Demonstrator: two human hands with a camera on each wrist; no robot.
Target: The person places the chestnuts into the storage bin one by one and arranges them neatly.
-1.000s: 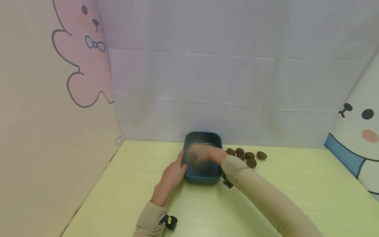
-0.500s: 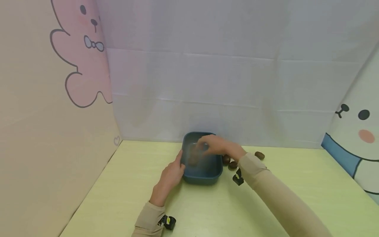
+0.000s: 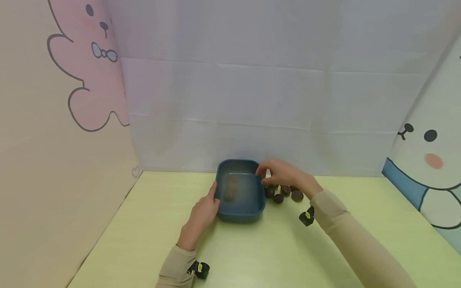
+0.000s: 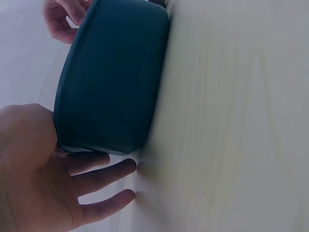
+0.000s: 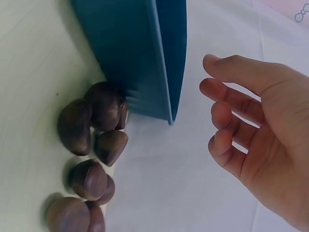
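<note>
A dark blue plastic bin (image 3: 240,218) stands on the table near the back wall. My left hand (image 3: 203,212) holds its left side, thumb at the rim and fingers along the outer wall. In the left wrist view, the fingers (image 4: 104,179) are spread and nearly straight. My right hand (image 3: 282,172) hovers at the bin's right rim, fingers loosely bent, with nothing in it. Beneath it, several brown chestnuts (image 3: 278,198) lie beside the bin; in the right wrist view, chestnuts (image 5: 89,180) cluster by the wall. Blurred brown shapes (image 3: 230,188) show inside the bin.
The pale yellow table (image 3: 144,232) runs up to a white cloth backdrop (image 3: 223,100). Side panels carry a pink bear print (image 3: 97,80) on the left and a white bear print (image 3: 439,176) on the right. My right forearm (image 3: 356,236) crosses over the table.
My right hand has moved right, from inside the bin to above its right rim and the chestnuts. My left hand keeps its place on the bin. The head view has shifted slightly right.
</note>
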